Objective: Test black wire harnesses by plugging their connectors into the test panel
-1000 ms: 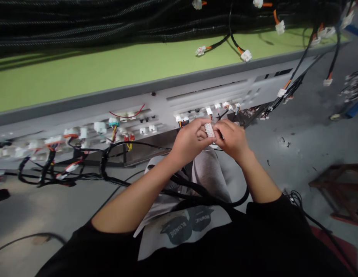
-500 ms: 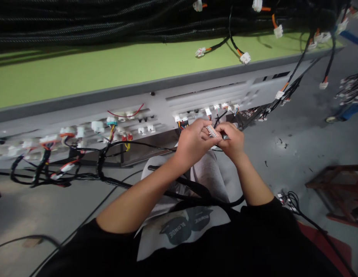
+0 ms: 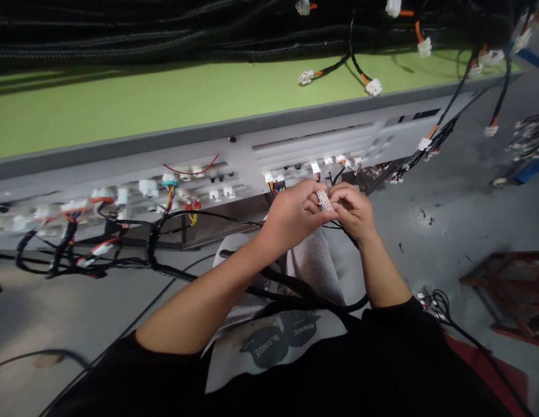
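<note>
Both hands meet just in front of the person's lap, pinching one small white connector (image 3: 325, 200) between them. The left hand (image 3: 295, 211) is curled nearly closed, its thumb and fingertips pressed to the connector's left side; the right hand (image 3: 355, 209) is bent in the same way, its fingertips closed on the right side, so the two hands almost touch. The connector is a short, flat block of pale plastic, tilted a little, its upturned face marked with rows of small cavities that show a faint orange or reddish tint; its finer detail is too small to tell. Thin dark wires (image 3: 345, 231) drop from under the right hand toward the lap. Below the wrists, a thick black cable bundle (image 3: 295, 286) crosses grey trousers (image 3: 312, 263). Just beyond the fingers stands a grey panel (image 3: 260, 153) with a row of white plugs (image 3: 315, 167) seated in it, and further left of the left hand more plugs with a red wire loop (image 3: 193, 171) and tangled black harnesses (image 3: 91, 255). Past the panel lies a green bench top (image 3: 143, 107) with black looms (image 3: 121, 35) along its far edge. Well to the right of the right hand, a brown frame (image 3: 503, 284) sits on the grey floor (image 3: 460, 214).
</note>
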Demonstrator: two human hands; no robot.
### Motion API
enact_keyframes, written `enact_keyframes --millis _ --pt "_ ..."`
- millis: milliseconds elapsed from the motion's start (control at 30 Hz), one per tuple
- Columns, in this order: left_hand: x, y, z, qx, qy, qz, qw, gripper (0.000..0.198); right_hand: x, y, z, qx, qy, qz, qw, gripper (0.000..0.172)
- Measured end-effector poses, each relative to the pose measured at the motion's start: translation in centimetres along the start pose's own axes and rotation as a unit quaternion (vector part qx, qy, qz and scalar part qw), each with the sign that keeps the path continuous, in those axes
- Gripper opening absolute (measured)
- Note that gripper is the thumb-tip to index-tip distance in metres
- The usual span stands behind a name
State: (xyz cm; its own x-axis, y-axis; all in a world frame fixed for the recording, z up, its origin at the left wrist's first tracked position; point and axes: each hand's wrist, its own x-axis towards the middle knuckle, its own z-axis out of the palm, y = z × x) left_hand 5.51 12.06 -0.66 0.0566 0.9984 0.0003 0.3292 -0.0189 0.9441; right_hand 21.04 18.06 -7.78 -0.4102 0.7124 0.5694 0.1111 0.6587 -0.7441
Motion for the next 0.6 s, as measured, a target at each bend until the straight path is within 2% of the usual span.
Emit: enact_keyframes --millis 267,500,600 --pt "0.2 0.6 0.2 0.127 0.012 0.042 0.991 0.025 -0.5 0.4 0.6 0.018 0.023 0.009 1.000 0.023" --pt "0.9 -0.3 0.4 0.184 0.033 0.033 0.982 0.025 -0.5 0.2 -0.3 0.000 -0.083 0.016 0.996 0.024" --pt "1.7 -0.4 0.5 0.178 0.028 0.041 0.983 0.030 -1.0 0.4 0.1 -0.014 -0.017 0.055 0.998 0.027"
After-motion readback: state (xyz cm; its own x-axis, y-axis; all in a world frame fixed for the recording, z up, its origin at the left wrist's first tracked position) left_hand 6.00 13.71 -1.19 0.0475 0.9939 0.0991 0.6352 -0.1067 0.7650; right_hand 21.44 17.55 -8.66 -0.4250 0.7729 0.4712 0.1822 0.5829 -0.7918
